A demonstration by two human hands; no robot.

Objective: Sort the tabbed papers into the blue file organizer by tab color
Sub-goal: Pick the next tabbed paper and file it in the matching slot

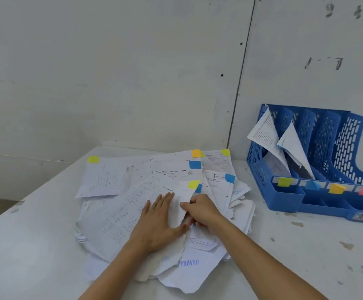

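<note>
Under left hand (156, 219), seemingly yellow-tabbed paper (122, 213)

Left hand (160, 217) flat, fingers straight, right hand (203, 210) curled in a pinch

A white painted desk top (35, 245) with a scuffed, matte surface fills the lower part of the view. Small brownish stains (346, 245) dot it toward the right edge, with another patch (297, 224) a little farther in. Faint grey smudges (17, 206) lie along the left edge. Behind the desk's far edge stand pale grey-white wall panels (111, 72), split by a thin dark vertical seam (241, 72) that runs down to the far edge. Two small dark holes (221, 75) sit just left of the seam. On the right panel, high up, are blotchy dark marks (330, 13), and below them broken dark lines (323, 62) like a rough rectangle.
</note>
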